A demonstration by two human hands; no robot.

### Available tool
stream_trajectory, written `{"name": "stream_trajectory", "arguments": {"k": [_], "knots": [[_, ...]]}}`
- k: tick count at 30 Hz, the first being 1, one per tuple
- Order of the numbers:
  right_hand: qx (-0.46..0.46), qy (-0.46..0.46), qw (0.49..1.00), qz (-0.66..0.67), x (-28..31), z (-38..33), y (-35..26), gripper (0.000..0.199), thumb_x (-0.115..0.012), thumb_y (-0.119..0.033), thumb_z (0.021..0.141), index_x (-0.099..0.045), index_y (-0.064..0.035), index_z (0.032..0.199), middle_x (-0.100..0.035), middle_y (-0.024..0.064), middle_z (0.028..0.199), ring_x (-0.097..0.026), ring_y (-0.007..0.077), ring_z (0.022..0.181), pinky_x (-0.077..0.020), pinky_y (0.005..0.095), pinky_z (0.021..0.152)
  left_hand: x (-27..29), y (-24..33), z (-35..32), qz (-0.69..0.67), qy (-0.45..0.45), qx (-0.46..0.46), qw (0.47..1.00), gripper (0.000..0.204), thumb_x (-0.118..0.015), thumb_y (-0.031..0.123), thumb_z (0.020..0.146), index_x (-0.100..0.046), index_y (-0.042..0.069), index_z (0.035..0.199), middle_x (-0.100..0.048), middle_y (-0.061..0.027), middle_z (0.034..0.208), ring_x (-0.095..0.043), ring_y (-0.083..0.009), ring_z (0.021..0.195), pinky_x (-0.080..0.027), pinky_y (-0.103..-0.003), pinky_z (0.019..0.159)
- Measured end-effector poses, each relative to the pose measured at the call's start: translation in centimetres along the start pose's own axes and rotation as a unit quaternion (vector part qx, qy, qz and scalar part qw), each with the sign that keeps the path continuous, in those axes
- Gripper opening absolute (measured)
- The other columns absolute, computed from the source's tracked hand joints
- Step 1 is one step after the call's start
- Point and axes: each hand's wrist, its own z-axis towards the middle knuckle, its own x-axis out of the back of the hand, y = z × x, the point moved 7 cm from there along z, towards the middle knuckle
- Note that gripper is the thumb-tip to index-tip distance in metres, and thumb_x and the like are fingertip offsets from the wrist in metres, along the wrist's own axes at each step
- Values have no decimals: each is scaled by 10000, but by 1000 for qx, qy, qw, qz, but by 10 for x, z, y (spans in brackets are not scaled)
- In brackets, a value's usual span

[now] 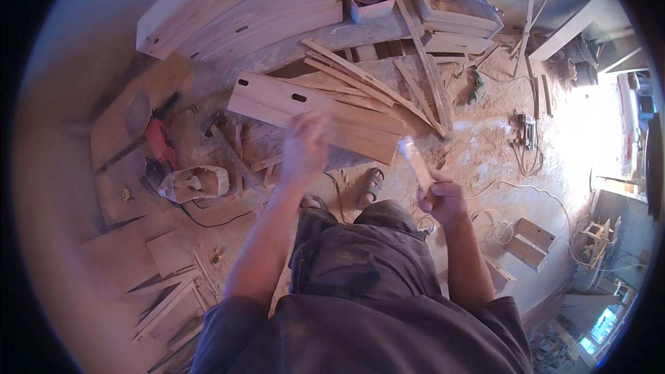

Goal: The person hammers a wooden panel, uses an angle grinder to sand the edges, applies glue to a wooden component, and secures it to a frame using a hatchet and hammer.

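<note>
My right hand (445,196) is closed around the lower end of a short flat tan stick with a whitish tip (415,164). It could be a brush or a spatula; blur hides which. The stick tilts up and left, its tip by the right end of a long pale wooden piece (267,99) with dark oval slots. My left hand (307,144), smeared by motion, is over the near edge of that piece. Whether it touches the wood or holds anything, I cannot tell.
Loose wooden strips (374,83) lie behind the slotted piece. Large slotted wooden panels (277,7) stand at the back. On the left are a red power tool (161,142) and a cut-open plastic container (197,184). A pale cord (533,187) crosses the dusty floor on the right.
</note>
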Motion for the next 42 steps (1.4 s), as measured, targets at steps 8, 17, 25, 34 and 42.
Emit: {"name": "stream_trajectory", "arguments": {"k": [8, 17, 25, 34, 42], "knots": [[55, 51, 995, 64, 70, -40, -16, 518, -602, -74, 908, -614, -72, 1426, -535, 143, 721, -671, 352, 870, -516, 382, 658, -97, 29, 35, 136, -204, -29, 969, 208, -744, 154, 858, -703, 55, 1037, -607, -105, 1107, -542, -338, 1150, -457, -477, 962], [72, 67, 994, -46, 43, -17, -17, 477, -597, -60, 924, -615, 73, 1381, -728, 202, 1152, -696, 247, 930, -539, 353, 772, -108, 21, -13, -75, -255, 172, 949, 170, -682, 176, 976, -651, 19, 919, -602, -75, 755, -593, -270, 673, -488, -398, 636], [137, 111, 962, -211, 48, 16, -34, 473, -616, -15, 868, -675, 36, 1334, -731, 164, 1168, -690, 195, 941, -538, 324, 793, -91, 47, -65, -419, -237, 519, 706, 251, -703, 210, 1008, -650, 26, 845, -517, 8, 626, -446, -80, 497, -277, -263, 435], [280, 160, 734, -597, -13, -1, -59, 493, -531, 119, 799, -793, -83, 1165, -691, 111, 1007, -685, 223, 895, -515, 297, 815, -91, 40, -67, -472, -171, 517, 694, 278, -643, 180, 1025, -620, 37, 787, -539, -25, 667, -465, -97, 534, -286, -256, 451], [305, 99, 795, -515, -39, -36, -56, 458, -540, 146, 810, -784, -34, 1154, -682, 74, 1053, -636, 151, 906, -496, 264, 760, -79, 59, -54, -513, -166, 481, 691, 157, -636, 111, 1002, -679, -32, 954, -588, -39, 753, -503, -118, 618, -361, -264, 542]]}}
